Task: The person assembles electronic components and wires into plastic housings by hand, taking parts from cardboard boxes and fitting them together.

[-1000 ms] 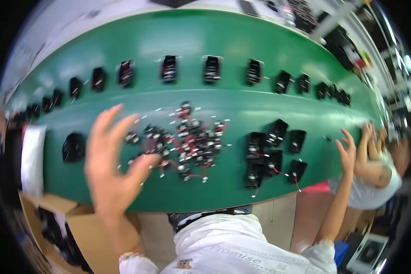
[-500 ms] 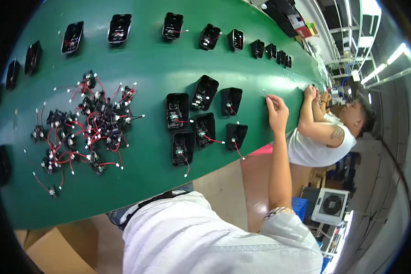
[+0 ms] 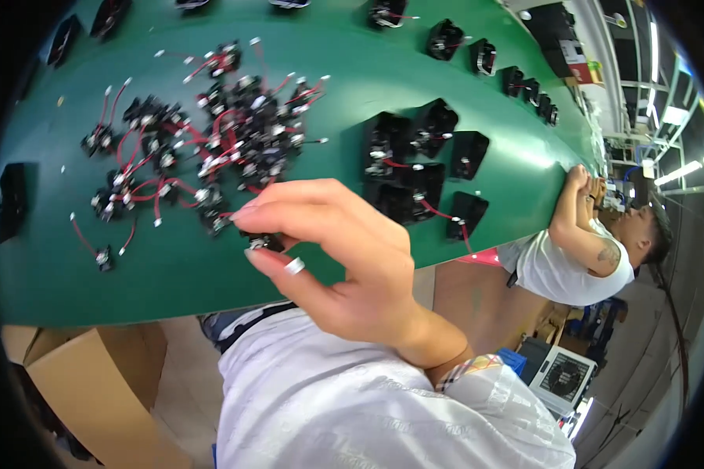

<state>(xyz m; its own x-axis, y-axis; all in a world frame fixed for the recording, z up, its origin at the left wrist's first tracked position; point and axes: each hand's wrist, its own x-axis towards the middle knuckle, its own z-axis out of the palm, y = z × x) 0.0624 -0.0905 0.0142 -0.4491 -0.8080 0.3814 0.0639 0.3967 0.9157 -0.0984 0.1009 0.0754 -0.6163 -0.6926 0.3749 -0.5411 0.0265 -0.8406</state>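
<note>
My right hand (image 3: 352,262) reaches in from the lower right, its thumb and fingers pinched on a small black module (image 3: 260,241). A white plug (image 3: 293,266) shows against the thumb. The held module is mostly covered by the fingers. Just beyond the fingertips lies a loose pile of similar black modules (image 3: 270,125) with red wires and white plugs. To the right of the hand stands a group of black housings (image 3: 468,155), some with a module and red wire inside. My left hand is out of sight.
More black housings (image 3: 444,41) form a row along the far side of the green table (image 3: 211,289). One dark housing (image 3: 12,199) lies at the left. An open cardboard box (image 3: 94,383) stands below the near edge. Another person (image 3: 579,266) sits at the right.
My right hand has come from the right side of the table to the left, beside the module pile, and now holds a black module. The view has shifted too.
</note>
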